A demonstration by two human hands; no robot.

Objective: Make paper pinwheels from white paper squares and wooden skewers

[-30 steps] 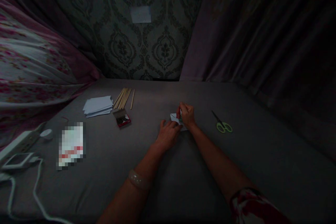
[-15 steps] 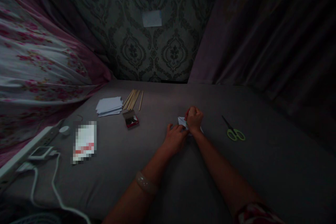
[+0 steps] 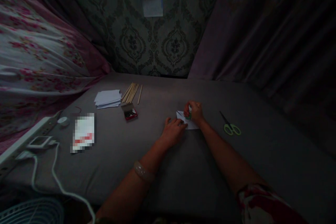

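A small folded white paper (image 3: 189,123) lies on the grey surface in front of me. My left hand (image 3: 173,132) rests flat on the paper's near left edge, fingers spread. My right hand (image 3: 194,111) is closed over the paper's far side around a small white and green object, possibly a glue stick (image 3: 189,112). Dim light hides the details of the fold.
Green-handled scissors (image 3: 229,126) lie to the right. A stack of white paper sheets (image 3: 108,98), several wooden sticks (image 3: 132,92) and a small red box (image 3: 129,112) sit at the back left. A power strip (image 3: 31,136) with a white cable and a flowered cushion (image 3: 39,59) are on the left.
My right hand has dropped lower onto the paper and a green and white object now shows in its grip. The camera shifted slightly; my left hand stays on the paper.
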